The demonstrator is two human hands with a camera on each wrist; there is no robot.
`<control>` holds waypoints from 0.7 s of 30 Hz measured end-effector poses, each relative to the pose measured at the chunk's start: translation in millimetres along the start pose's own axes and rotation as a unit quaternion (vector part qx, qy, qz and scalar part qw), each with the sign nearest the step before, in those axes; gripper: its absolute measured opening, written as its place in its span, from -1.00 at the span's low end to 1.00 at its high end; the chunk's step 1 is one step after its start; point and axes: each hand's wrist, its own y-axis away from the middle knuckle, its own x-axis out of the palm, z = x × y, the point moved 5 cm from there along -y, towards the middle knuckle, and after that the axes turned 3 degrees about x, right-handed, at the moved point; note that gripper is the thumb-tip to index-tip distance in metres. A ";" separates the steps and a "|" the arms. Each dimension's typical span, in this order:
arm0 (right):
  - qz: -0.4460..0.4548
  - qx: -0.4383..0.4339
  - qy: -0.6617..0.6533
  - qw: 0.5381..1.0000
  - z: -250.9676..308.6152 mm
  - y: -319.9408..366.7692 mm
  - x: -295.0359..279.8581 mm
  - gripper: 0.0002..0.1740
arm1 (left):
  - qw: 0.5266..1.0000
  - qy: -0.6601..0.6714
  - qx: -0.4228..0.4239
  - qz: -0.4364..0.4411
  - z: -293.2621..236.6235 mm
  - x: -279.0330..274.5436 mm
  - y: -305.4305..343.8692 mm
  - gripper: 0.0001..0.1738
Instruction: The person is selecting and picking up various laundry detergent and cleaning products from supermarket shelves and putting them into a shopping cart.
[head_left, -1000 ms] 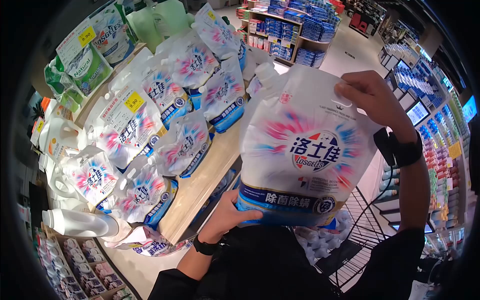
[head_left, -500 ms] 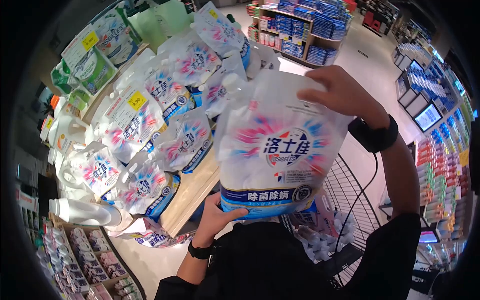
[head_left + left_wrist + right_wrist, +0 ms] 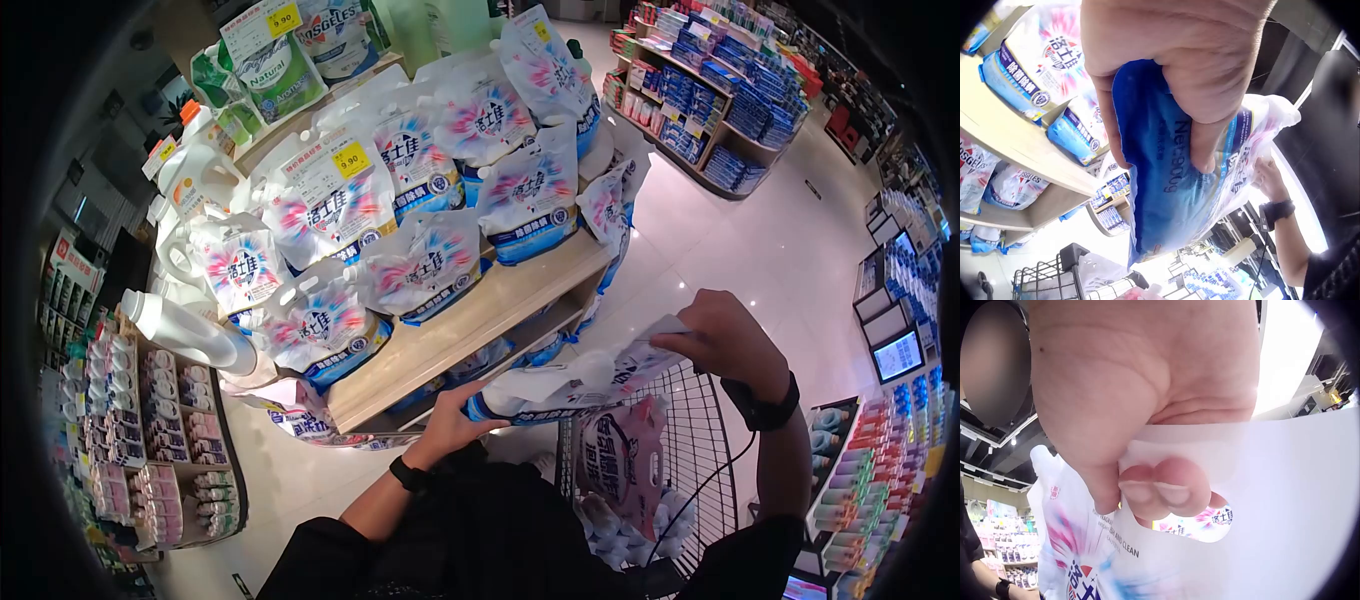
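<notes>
White-and-blue pouch [image 3: 560, 388] stretched between hands: base [image 3: 1166, 181] pinched in left hand [image 3: 452, 428]; top toward right hand [image 3: 728, 338], fingers curled through handle slot [image 3: 1213, 526], nearer wire cart [image 3: 700, 430].

A shop: price tags [image 3: 351, 160] reading 9.90, stocked shelves [image 3: 735, 120], a shopping cart [image 3: 690, 450].

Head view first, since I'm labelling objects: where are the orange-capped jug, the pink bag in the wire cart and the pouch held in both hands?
Orange-capped jug [image 3: 194, 178]: head view, its body.
Pink bag [image 3: 622, 458]: head view, its printed front.
Held pouch [image 3: 548, 384]: head view, its white plastic.
</notes>
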 end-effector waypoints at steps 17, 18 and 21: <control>-0.037 -0.124 0.172 0.977 -31.3 -233.3 22.6 -0.91 | 0.982 -0.002 -0.047 -0.180 124.5 -41.4 -148.6 -0.34; -0.029 -0.131 0.180 0.974 -36.7 -242.1 32.0 -0.91 | 0.982 -0.032 -0.039 -0.184 128.0 -40.6 -155.9 -0.36; 0.030 -0.103 0.218 0.970 -59.3 -265.2 56.9 -0.90 | 0.985 -0.006 -0.014 -0.171 137.8 -35.4 -171.1 -0.43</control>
